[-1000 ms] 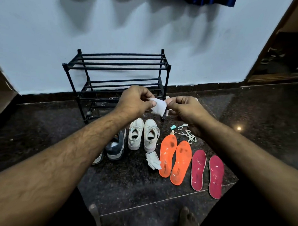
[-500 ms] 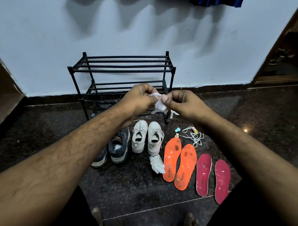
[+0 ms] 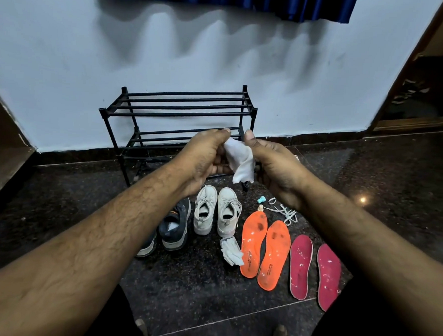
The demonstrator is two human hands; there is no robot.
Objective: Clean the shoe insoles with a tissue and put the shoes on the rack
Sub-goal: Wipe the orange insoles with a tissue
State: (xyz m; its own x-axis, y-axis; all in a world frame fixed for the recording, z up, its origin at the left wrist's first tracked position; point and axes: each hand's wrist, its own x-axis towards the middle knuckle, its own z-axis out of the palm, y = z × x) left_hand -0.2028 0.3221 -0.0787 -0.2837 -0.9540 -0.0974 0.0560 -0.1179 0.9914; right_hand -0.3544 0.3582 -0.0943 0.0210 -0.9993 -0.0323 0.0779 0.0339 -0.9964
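My left hand [image 3: 205,159] and my right hand [image 3: 273,167] pinch a white tissue [image 3: 240,161] between them, held up in front of the black shoe rack [image 3: 178,113]. The tissue hangs unfolded downward. On the floor below lie two orange insoles [image 3: 264,247] and two dark red insoles [image 3: 314,270], all speckled with white spots. A pair of white shoes [image 3: 216,210] stands left of the orange insoles. A dark pair of shoes [image 3: 172,227] sits further left, partly behind my left forearm. A crumpled white tissue [image 3: 230,251] lies beside the orange insoles.
White laces [image 3: 285,212] and a small teal cap [image 3: 261,200] lie behind the insoles, with a small bottle tip [image 3: 260,207] near them. The rack stands against a pale wall. A wooden edge is at left, a doorway at right. My bare toes [image 3: 281,333] show at the bottom.
The bunched tissue has been opened out and now hangs down between my hands. Both hands stayed up in front of the rack.
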